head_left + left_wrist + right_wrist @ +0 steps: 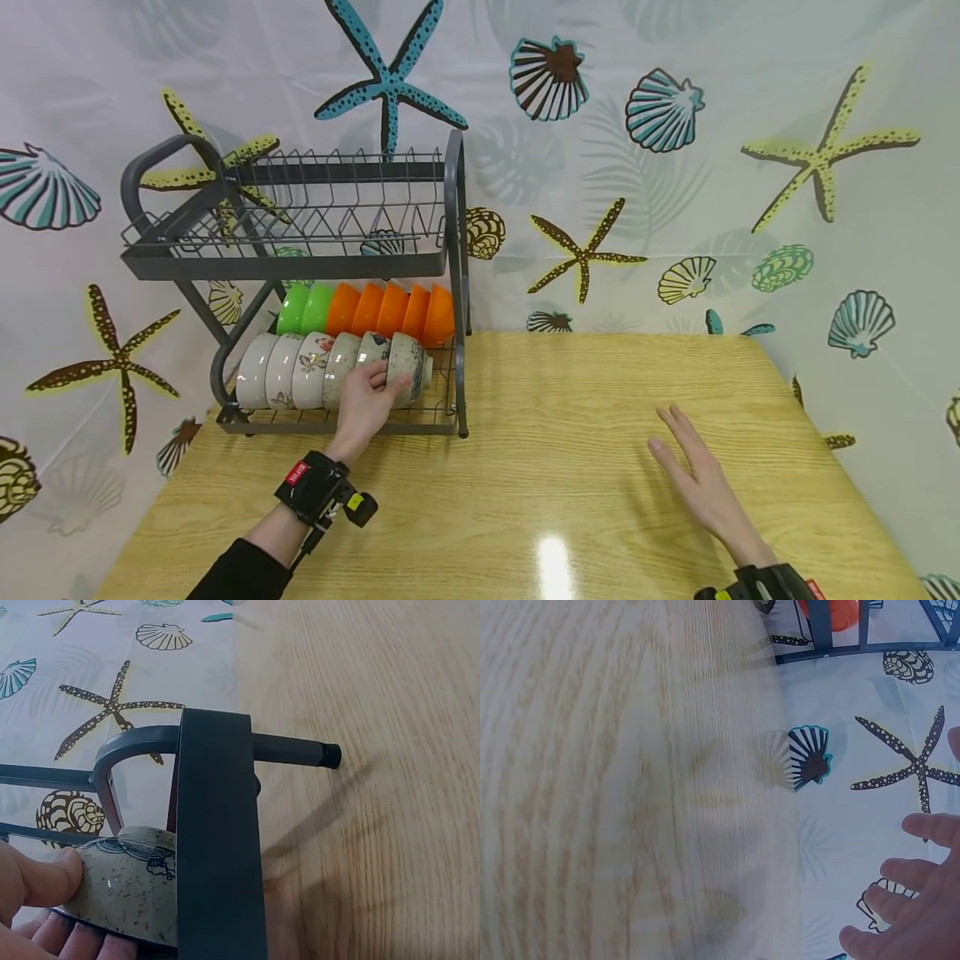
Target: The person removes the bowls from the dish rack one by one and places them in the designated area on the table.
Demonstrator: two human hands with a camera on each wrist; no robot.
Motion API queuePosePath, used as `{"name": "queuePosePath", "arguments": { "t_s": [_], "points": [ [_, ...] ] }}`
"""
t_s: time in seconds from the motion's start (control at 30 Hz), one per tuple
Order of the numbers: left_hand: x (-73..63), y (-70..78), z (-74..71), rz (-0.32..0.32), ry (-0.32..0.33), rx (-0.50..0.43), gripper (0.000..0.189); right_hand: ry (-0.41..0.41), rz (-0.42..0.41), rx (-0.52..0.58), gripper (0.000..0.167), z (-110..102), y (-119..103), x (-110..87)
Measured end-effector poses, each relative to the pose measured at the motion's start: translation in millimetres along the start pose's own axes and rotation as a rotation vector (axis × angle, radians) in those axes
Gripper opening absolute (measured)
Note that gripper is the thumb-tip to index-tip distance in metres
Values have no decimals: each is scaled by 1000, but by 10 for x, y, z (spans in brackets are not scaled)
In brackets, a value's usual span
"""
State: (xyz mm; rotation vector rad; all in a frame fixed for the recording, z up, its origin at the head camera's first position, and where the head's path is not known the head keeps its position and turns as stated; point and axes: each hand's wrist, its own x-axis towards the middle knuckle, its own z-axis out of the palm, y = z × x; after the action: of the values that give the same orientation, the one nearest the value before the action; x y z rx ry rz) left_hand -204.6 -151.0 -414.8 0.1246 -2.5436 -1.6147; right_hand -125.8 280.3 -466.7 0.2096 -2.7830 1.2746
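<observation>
In the lower tier of a dark grey dish rack [337, 428], a row of bowls stands on edge. My left hand [366, 400] grips the rightmost one, a speckled bowl [406, 367] with a dark blue pattern. In the left wrist view the thumb lies on the outside of this bowl [124, 889], with the fingers under its rim. Part of it is hidden behind the rack's side post [217, 840]. My right hand [701, 479] hovers over the right side of the table with fingers spread and nothing in it.
More speckled bowls [341, 368] and white bowls [255, 371] stand left of the held one. Behind them are green bowls [292, 308] and several orange bowls [392, 310]. The rack's upper wire tier [300, 265] overhangs them. A patterned cloth [600, 167] hangs behind the wooden table [555, 450].
</observation>
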Motion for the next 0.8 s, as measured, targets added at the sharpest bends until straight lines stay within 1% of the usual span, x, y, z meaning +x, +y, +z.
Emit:
{"name": "queuePosePath", "arguments": {
  "t_s": [0.07, 0.33, 0.43, 0.57, 0.7, 0.8],
  "points": [
    [-1, -5, 11, 0, 11, -17, 40, 2, 0, -1, 62, -1, 5, -3],
    [-20, -43, 23, -16, 56, -83, 34, 1, 7, -3, 62, -17, 16, -18],
    [-27, -49, 19, -27, 53, -137, 27, 1, 10, -7, 62, -21, 18, -18],
    [-53, -36, 5, -36, 50, -195, 28, -2, 15, -9, 62, -24, 16, -21],
    [-91, -6, -16, -24, 49, -212, 29, -5, 19, -8, 62, -24, 13, -25],
    [-126, 16, -36, -3, 44, -221, 29, -3, 18, -7, 62, -22, 14, -25]
  ]
}}
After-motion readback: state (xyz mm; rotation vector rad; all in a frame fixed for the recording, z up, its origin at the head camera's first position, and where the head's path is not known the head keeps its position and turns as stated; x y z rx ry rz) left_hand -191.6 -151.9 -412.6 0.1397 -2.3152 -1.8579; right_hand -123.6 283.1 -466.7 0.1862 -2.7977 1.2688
